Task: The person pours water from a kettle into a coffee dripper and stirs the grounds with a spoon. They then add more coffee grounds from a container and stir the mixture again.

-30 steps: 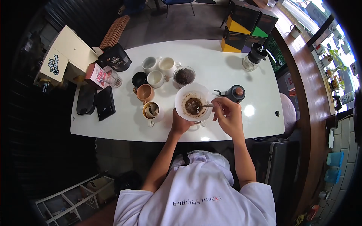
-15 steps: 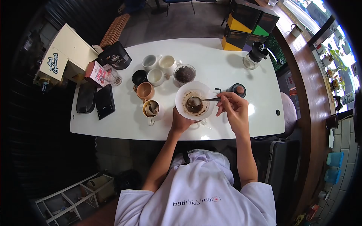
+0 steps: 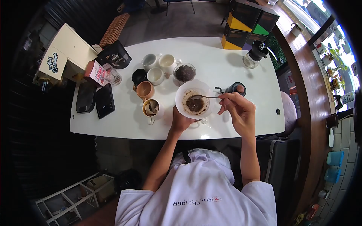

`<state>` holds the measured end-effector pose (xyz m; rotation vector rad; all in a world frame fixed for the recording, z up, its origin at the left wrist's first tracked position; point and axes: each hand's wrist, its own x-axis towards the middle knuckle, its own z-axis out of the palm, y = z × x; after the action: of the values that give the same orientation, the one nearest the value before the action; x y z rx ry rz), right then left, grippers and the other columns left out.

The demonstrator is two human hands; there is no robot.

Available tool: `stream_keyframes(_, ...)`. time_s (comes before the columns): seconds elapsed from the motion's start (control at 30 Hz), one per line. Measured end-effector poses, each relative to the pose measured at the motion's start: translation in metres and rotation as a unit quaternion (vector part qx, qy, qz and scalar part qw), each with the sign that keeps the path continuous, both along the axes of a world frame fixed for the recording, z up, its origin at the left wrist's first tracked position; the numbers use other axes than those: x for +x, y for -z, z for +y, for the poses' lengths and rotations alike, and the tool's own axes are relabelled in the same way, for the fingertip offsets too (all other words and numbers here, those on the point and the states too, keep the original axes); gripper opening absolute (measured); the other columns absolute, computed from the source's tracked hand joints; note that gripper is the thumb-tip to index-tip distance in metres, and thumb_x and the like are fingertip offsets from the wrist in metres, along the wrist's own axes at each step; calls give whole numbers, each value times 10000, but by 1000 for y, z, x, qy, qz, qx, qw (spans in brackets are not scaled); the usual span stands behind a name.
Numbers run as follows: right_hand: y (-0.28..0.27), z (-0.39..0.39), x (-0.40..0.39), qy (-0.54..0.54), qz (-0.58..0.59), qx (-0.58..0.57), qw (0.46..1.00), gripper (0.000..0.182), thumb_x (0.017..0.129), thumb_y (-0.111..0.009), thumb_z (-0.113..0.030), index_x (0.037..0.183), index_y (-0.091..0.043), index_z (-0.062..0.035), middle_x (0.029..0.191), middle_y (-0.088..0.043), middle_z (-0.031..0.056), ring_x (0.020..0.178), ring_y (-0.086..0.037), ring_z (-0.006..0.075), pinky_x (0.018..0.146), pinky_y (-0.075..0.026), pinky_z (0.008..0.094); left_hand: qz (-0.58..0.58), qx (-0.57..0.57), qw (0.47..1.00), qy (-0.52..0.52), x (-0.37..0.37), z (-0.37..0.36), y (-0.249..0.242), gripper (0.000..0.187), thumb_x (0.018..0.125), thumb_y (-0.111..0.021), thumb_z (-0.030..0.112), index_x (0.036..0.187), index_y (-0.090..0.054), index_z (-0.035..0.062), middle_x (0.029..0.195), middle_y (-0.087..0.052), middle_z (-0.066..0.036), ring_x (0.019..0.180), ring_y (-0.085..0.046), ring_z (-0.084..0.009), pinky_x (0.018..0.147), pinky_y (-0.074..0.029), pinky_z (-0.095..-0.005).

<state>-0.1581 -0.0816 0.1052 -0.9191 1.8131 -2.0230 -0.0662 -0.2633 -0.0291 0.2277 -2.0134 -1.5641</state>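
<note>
A white paper filter cone [image 3: 180, 98] with wet dark coffee grounds stands on the white table [image 3: 226, 71]. My left hand [image 3: 180, 121] grips its near left side. My right hand [image 3: 235, 109] pinches the handle of a metal spoon [image 3: 203, 97], and the spoon's bowl lies over the grounds inside the cone. A black gooseneck kettle [image 3: 235, 88] stands just behind my right hand.
Several cups [image 3: 151, 77] and a glass bowl of coffee grounds [image 3: 184, 73] stand behind the cone; a tan cup with a folded filter [image 3: 151, 109] is at its left. Two black scales [image 3: 95, 101], coffee bags [image 3: 113, 56], a hand grinder [image 3: 255, 54] and stacked boxes [image 3: 245, 28] ring the table.
The spoon has lifted from deep in the grounds to the upper part of the cone, and my right hand has shifted right and slightly back. My left hand has stayed on the cone.
</note>
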Motion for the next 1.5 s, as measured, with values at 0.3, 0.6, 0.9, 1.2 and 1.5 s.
stream_keyframes(0.3,-13,4,0,27,42,-54,997,158,965,-549,56,1038,-684,94,870,-623,102,720,-673,147,661,-550,258,-10,-12,1000,-5,1,1,-4,673,571,-952,85,1154,-633,-16,1073,-727,-122,988,-710,-207,880,-570,-349)
stream_keyframes(0.6,-16,7,-7,42,54,-17,998,160,977,-540,43,1033,-671,116,832,-630,107,691,-673,148,619,-553,255,1,48,999,1,-2,1,3,654,581,-945,71,1144,-626,-24,1070,-727,-122,981,-709,-199,872,-573,-348)
stream_keyframes(0.9,-22,11,-11,30,47,32,998,167,988,-545,12,1024,-670,118,783,-641,110,621,-660,152,584,-531,252,5,36,999,0,-2,1,-1,701,578,-949,74,1184,-611,-21,1094,-721,-129,1004,-705,-203,881,-572,-352)
stream_keyframes(1.2,-17,8,-32,81,-3,-17,997,215,1002,-560,-66,1034,-669,116,750,-649,114,595,-647,154,538,-530,269,-12,32,999,-1,-2,1,-5,713,569,-951,82,1189,-608,-3,1095,-723,-118,1009,-707,-218,887,-574,-359)
stream_keyframes(1.5,12,-31,-68,89,-69,-104,988,285,1013,-583,-143,1076,-664,122,831,-647,125,694,-640,147,626,-593,321,-16,-22,1000,-13,-1,0,1,728,571,-950,104,1201,-597,13,1110,-706,-134,1032,-694,-255,914,-561,-375)
